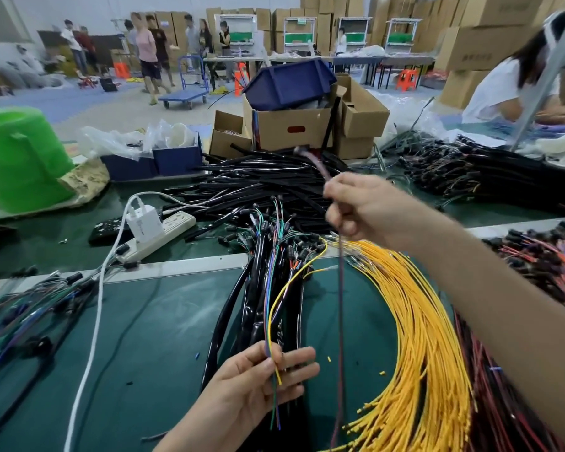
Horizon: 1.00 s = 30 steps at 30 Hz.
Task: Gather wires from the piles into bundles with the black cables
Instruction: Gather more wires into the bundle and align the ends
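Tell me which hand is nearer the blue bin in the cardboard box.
Right. The right hand is raised mid-table, pinching a dark wire, below and right of the blue bin. The left hand holds coloured wires close to the body, much farther off.

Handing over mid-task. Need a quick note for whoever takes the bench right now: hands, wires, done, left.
Left hand pinches a few thin coloured wires over the black cables.
Right hand, raised, holds one dark red wire hanging down.
Yellow pile and red pile lie on the right.
Done: several colours picked.
Left: add the dark red wire, bundle with a black cable.
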Motion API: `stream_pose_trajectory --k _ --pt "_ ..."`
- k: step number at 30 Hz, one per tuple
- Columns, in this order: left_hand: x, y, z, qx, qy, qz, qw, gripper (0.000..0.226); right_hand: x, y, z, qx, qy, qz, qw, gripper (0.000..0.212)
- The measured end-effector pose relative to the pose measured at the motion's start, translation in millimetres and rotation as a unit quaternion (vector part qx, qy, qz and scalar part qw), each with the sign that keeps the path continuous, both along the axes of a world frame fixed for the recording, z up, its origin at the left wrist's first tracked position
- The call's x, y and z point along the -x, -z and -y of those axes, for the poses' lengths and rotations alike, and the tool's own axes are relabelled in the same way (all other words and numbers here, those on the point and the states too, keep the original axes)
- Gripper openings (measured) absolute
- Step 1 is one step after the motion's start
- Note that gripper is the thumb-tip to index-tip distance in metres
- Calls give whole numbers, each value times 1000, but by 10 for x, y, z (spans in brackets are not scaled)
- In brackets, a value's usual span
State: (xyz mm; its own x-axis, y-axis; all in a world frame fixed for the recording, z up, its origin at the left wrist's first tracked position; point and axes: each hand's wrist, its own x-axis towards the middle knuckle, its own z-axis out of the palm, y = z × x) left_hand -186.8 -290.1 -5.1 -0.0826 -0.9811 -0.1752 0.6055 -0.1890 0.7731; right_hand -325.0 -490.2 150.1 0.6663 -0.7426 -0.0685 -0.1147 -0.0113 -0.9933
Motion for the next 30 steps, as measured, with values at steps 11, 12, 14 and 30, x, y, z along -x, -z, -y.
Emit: stream_pose_trajectory --k 11,12,14,30 --pt "70 34 7 11 -68 -11 998 41 -525 541 120 125 -4 -46 991 9" --pt "73 35 12 14 -68 -5 998 39 -544 560 122 120 -3 -43 992 9" --pt "69 33 14 14 -68 -1 998 35 -577 596 119 102 -2 -28 994 10" --pt "-1 189 55 15 -52 -77 996 16 552 971 674 224 201 -286 910 12"
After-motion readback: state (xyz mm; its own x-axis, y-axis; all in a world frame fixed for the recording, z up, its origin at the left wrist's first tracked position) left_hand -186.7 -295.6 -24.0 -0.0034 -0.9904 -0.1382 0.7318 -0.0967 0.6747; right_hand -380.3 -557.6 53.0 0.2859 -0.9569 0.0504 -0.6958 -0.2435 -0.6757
